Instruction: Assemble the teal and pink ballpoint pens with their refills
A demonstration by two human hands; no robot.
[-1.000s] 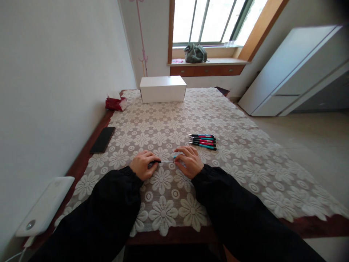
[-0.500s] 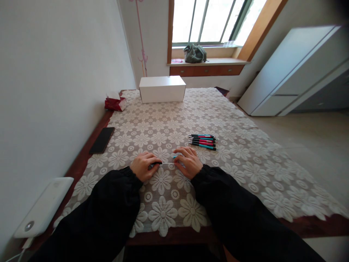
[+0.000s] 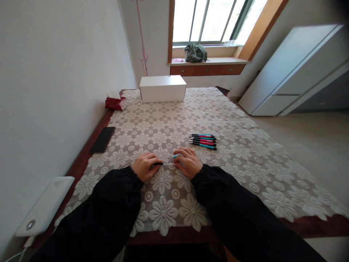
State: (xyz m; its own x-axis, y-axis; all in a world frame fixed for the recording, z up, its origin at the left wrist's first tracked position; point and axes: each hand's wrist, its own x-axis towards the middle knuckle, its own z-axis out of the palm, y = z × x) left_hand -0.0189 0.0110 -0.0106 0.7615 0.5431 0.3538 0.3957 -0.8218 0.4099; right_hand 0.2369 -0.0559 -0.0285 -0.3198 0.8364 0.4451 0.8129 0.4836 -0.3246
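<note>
My left hand (image 3: 145,166) is closed, thumb and fingers pinching a black pen part (image 3: 158,164). From it a thin white rod (image 3: 168,164), which looks like a pen refill, runs across to my right hand (image 3: 188,162). The fingertips of that hand are closed on the rod's far end. A small teal piece (image 3: 176,156) shows under its fingers; most of it is hidden. Beyond the right hand, several pens (image 3: 203,142) in teal, red and black lie side by side.
A flowered lace cloth (image 3: 163,127) covers the table. At the far end stands a white box (image 3: 163,91), with a red tissue pack (image 3: 116,103) to its left. Along the left edge lie a dark phone (image 3: 103,140) and a white power bank (image 3: 46,205) with a cable.
</note>
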